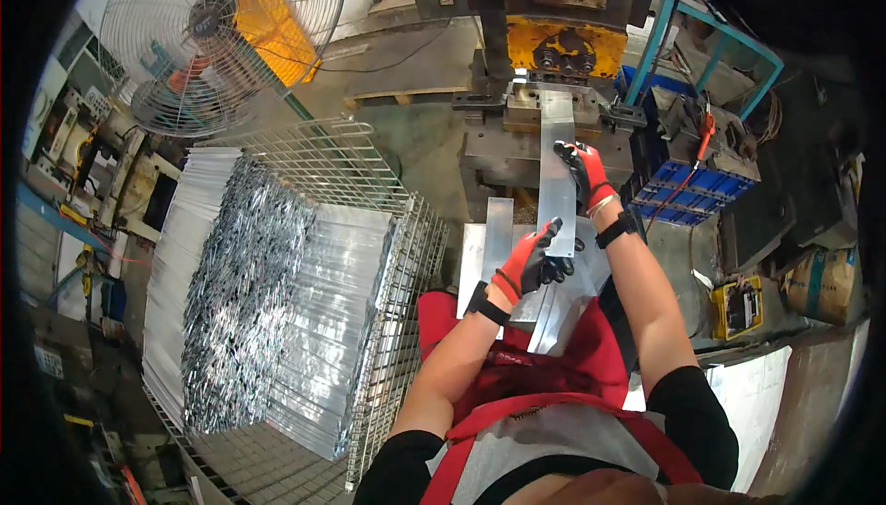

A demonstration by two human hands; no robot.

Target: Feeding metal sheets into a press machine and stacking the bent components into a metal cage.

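A long flat metal strip [556,182] runs away from me, its far end resting at the die of a press [521,108]. My left hand [535,260], in a red and black glove, is closed on the strip's near end. Farther along, my right hand [586,173], gloved alike, grips the strip's right edge. Below the hands more metal strips [554,318] lie over my lap by a red apron [591,348]. Another strip [498,233] lies left of the held one on a pale surface. The fingertips under the strip are partly hidden.
At left stands a wire mesh cage [401,320] stacked with metal strips [323,320]. A large fan [217,25] is behind it. Blue crates [688,191] sit right of the press, with a yellow tray [738,308] nearer. A teal frame [729,39] rises at the back right.
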